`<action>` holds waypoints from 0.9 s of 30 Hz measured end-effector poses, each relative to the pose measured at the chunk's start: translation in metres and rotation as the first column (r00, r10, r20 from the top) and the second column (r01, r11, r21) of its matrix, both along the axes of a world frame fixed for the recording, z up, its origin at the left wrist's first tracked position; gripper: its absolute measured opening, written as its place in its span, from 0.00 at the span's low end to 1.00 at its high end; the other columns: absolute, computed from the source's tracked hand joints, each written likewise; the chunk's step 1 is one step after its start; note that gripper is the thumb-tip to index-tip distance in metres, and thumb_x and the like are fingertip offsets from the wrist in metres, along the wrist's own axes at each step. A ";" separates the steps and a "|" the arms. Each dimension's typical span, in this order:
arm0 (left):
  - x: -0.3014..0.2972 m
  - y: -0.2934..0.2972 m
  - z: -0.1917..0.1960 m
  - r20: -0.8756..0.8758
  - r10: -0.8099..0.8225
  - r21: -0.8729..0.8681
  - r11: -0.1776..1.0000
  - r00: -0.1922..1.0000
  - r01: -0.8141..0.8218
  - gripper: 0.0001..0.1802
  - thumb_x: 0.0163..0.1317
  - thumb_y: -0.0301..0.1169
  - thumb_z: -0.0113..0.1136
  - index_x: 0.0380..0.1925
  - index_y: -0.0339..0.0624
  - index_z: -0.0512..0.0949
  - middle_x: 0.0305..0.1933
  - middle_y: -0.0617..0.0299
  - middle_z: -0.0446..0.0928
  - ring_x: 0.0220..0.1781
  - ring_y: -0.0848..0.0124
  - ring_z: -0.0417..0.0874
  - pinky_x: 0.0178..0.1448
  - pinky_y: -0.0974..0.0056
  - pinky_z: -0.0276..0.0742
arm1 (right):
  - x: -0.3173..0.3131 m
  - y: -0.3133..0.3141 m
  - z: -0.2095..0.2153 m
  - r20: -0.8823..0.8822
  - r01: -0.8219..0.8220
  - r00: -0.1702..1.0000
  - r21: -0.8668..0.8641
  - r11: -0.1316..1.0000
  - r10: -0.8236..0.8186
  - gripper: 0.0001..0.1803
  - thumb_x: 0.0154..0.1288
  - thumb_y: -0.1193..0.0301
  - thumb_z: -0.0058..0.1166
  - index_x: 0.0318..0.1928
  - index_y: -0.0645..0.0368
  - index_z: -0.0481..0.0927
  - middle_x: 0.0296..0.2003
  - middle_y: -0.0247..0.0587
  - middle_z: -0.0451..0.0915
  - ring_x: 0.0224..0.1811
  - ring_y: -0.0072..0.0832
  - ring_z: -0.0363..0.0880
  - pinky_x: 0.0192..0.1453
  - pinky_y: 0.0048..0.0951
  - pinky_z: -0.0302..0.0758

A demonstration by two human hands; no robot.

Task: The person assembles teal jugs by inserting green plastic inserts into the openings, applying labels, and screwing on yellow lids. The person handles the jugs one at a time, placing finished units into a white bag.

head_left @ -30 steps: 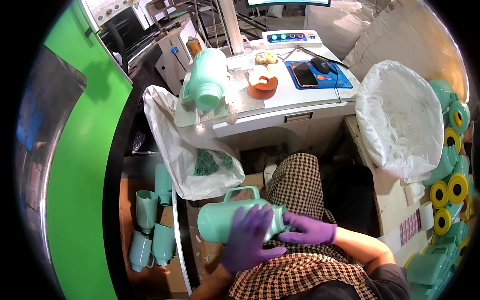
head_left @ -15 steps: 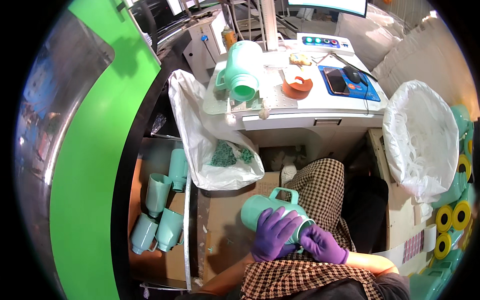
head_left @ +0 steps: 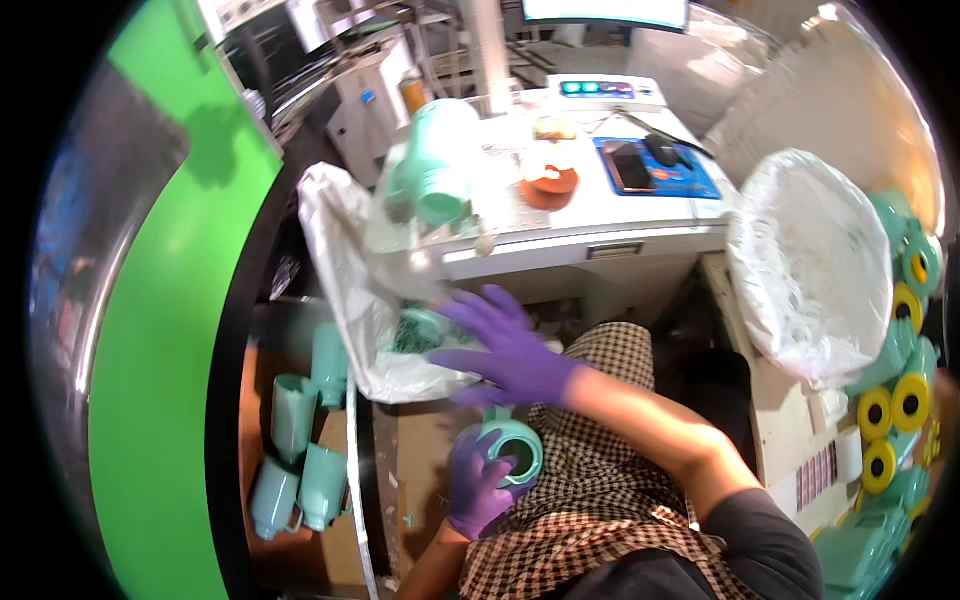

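Note:
A mint-green jug [head_left: 532, 462] rests against my lap with its round opening turned up toward me. My left hand [head_left: 476, 482], in a purple glove, grips it along the left side. My right hand [head_left: 505, 350], also gloved, is stretched over the white scrap bag [head_left: 385, 375] with its fingers spread and slightly blurred. Just beyond those fingertips, over the bag, is a blurred mint-green piece [head_left: 424, 325], apart from the hand as far as I can see. Green scraps lie inside the bag.
Another mint jug [head_left: 442, 165], an orange tape roll [head_left: 548, 188] and a phone [head_left: 631, 168] are on the white desk [head_left: 520, 235]. Several jugs [head_left: 323, 482] stand in a carton on the left. A white bag of clear rings [head_left: 790, 270] and yellow-capped green jugs [head_left: 909, 402] are on the right.
My right hand has left the jug's mouth and swung up and forward over the scrap bag, opening. The jug has turned mouth-up in my left hand. The view has shifted.

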State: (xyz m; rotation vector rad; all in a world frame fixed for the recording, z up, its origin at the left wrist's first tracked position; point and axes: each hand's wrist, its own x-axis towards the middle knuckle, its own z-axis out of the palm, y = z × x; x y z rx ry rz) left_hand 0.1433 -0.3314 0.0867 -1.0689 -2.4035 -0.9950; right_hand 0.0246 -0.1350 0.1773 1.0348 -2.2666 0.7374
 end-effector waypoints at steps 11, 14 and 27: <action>-0.013 0.004 -0.016 -0.207 -0.005 -0.003 1.000 0.978 0.005 0.24 0.59 0.40 0.67 0.49 0.32 0.81 0.51 0.44 0.81 0.46 0.47 0.81 0.51 0.49 0.79 | 0.020 0.081 -0.003 -0.041 0.131 0.990 -0.101 0.986 -0.136 0.16 0.57 0.64 0.63 0.47 0.49 0.81 0.47 0.38 0.78 0.52 0.39 0.77 0.56 0.45 0.75; -0.008 0.027 0.016 0.224 0.114 0.190 0.969 0.968 -0.158 0.21 0.58 0.37 0.64 0.48 0.34 0.82 0.48 0.45 0.82 0.46 0.45 0.82 0.54 0.49 0.79 | 0.088 0.196 0.060 -0.282 0.478 0.839 -0.026 0.878 -0.466 0.11 0.57 0.68 0.62 0.42 0.45 0.81 0.40 0.35 0.80 0.45 0.37 0.80 0.47 0.39 0.80; -0.023 0.069 0.054 -0.159 -0.140 0.074 0.985 0.977 0.153 0.17 0.58 0.41 0.74 0.41 0.51 0.78 0.55 0.49 0.81 0.54 0.43 0.80 0.58 0.38 0.75 | 0.167 0.436 0.065 0.152 0.935 0.080 0.331 0.127 -0.985 0.14 0.53 0.58 0.71 0.34 0.52 0.85 0.48 0.46 0.80 0.52 0.46 0.80 0.53 0.45 0.78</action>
